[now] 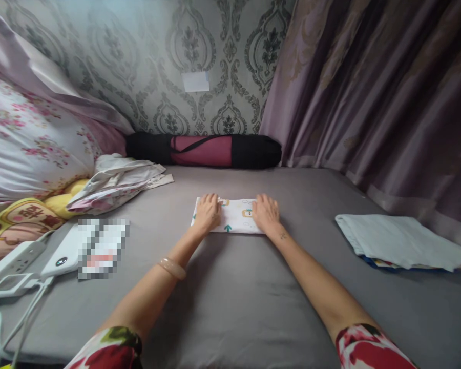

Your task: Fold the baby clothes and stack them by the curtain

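Note:
A white folded cloth (238,218) printed with green leaves and yellow-brown figures lies as a flat strip on the grey bed sheet. Over its left end is my left hand (208,211), fingers bent around the far corner. My right hand (267,211) grips the right end in the same way. The fingertips of both hands are partly hidden, and the cloth's middle shows between them. A pale bangle (172,268) circles my left wrist.
A folded pale blue-grey cloth stack (399,241) lies at the right. A black and maroon long bag (202,150) rests against the wall. At the left are crumpled cloth (126,179), a white power bank (67,251), and a power strip (17,261) with cables.

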`<state>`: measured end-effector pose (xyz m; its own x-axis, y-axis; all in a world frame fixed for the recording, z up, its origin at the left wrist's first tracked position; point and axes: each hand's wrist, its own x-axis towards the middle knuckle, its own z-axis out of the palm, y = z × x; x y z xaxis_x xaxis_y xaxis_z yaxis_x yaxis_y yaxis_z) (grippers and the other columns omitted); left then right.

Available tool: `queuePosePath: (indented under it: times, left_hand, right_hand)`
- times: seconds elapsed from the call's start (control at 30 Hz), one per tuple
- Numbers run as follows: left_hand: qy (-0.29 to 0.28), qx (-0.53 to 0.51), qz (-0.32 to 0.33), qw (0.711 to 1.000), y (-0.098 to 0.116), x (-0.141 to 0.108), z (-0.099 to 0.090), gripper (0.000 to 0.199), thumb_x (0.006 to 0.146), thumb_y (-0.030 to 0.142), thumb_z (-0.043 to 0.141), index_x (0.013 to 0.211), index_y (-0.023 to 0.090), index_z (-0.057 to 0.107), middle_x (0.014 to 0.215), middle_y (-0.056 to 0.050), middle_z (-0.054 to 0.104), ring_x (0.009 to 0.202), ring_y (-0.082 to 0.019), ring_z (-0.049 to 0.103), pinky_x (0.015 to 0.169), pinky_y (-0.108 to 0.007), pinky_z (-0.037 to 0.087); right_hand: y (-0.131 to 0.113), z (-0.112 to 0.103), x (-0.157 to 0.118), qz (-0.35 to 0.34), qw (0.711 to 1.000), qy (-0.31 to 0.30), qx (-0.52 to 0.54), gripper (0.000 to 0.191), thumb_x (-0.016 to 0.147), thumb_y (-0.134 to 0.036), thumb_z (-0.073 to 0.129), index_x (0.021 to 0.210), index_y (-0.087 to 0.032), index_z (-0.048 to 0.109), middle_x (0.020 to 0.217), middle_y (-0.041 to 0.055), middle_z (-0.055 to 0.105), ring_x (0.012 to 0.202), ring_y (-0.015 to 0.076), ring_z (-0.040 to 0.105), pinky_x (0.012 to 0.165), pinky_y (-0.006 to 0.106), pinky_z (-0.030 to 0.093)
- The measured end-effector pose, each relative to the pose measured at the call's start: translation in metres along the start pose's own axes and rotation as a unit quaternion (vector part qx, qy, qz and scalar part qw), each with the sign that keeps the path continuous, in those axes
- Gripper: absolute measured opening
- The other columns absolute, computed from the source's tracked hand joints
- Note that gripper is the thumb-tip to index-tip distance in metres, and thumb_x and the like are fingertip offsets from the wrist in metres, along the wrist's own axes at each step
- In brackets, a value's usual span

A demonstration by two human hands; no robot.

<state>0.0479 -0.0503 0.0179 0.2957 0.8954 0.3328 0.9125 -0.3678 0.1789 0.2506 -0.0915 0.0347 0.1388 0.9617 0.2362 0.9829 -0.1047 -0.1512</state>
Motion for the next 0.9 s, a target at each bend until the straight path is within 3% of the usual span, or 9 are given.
queuePosePath:
  times: [0.1, 0.17, 0.37, 0.63, 0.9]
  left_hand:
    - [-0.055, -0.003, 0.064, 0.996, 0.021, -0.008, 0.009, 0.048, 0.099, 0.031, 0.027, 0.139, 0.010, 0.042, 0.147, -0.016, 0.044, 0.141, -0.030, 0.031, 0.114, -0.046, 0.025]
    - [-0.083, 0.004, 0.073, 0.994, 0.029, -0.012, 0.011, 0.051, 0.099, 0.032, 0.025, 0.143, 0.009, 0.038, 0.150, -0.016, 0.040, 0.143, -0.030, 0.026, 0.115, -0.048, 0.023]
    - [-0.102, 0.024, 0.077, 0.991, 0.027, -0.011, 0.005, 0.054, 0.098, 0.030, 0.023, 0.145, 0.006, 0.035, 0.152, -0.017, 0.036, 0.145, -0.031, 0.022, 0.117, -0.049, 0.020]
    - [-0.124, 0.021, 0.070, 0.990, 0.021, -0.010, 0.026, 0.054, 0.099, 0.032, 0.023, 0.147, 0.012, 0.035, 0.155, -0.012, 0.033, 0.146, -0.029, 0.021, 0.117, -0.049, 0.022]
    - [-0.128, 0.005, 0.077, 0.989, 0.020, -0.008, 0.023, 0.051, 0.099, 0.031, 0.024, 0.145, 0.015, 0.037, 0.153, -0.014, 0.035, 0.145, -0.028, 0.023, 0.114, -0.052, 0.025]
  right_hand:
    - [-0.022, 0.010, -0.007, -0.114, 0.992, -0.042, 0.033, 0.051, 0.099, -0.030, 0.028, 0.143, -0.009, 0.041, 0.151, 0.0149, 0.038, 0.141, 0.0257, 0.029, 0.115, 0.043, 0.014]
    - [-0.029, 0.015, -0.009, -0.144, 0.986, -0.075, 0.045, 0.054, 0.098, -0.029, 0.025, 0.148, -0.009, 0.035, 0.156, 0.0125, 0.031, 0.145, 0.0248, 0.021, 0.117, 0.045, 0.008]
    - [-0.034, 0.019, -0.004, -0.151, 0.983, -0.092, 0.051, 0.056, 0.097, -0.029, 0.025, 0.150, -0.011, 0.032, 0.157, 0.0110, 0.027, 0.146, 0.0245, 0.017, 0.117, 0.049, 0.006]
    - [-0.035, 0.040, -0.006, -0.142, 0.985, -0.086, 0.035, 0.055, 0.098, -0.030, 0.025, 0.150, -0.016, 0.034, 0.157, 0.0082, 0.029, 0.146, 0.0230, 0.020, 0.118, 0.045, 0.006]
    - [-0.035, 0.037, -0.005, -0.144, 0.984, -0.099, 0.039, 0.055, 0.097, -0.030, 0.026, 0.150, -0.015, 0.033, 0.157, 0.0089, 0.028, 0.146, 0.0227, 0.019, 0.118, 0.045, 0.007]
